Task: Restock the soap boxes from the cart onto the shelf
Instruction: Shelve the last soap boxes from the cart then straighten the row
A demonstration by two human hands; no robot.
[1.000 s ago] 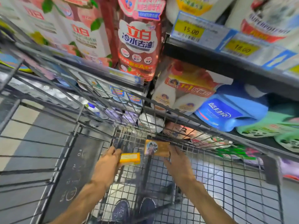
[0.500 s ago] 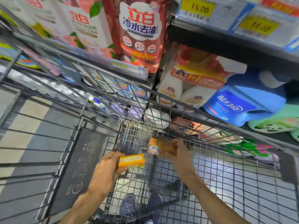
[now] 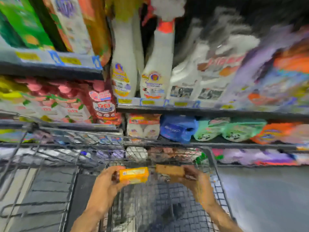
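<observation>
My left hand (image 3: 107, 185) grips a yellow soap box (image 3: 134, 174) by its left end, holding it level above the wire cart (image 3: 212, 158). My right hand (image 3: 195, 180) holds a brown-orange soap box (image 3: 169, 170) just to the right of the yellow one. Both boxes hover over the cart's basket near its far rim. The shelves (image 3: 200, 111) rise straight ahead, packed with detergent bottles and refill pouches. The frame is blurred by motion.
White bottles (image 3: 123, 67) stand on the middle shelf. A blue pouch (image 3: 177, 128) and green pouches (image 3: 234, 131) lie on the lower shelf. Pink-and-red refill bags (image 3: 100, 104) fill the left bay. Grey floor (image 3: 267, 198) lies to the right of the cart.
The view has tilted up sharply, revealing higher shelves. Both hands have lifted their soap boxes and drawn them closer together above the cart.
</observation>
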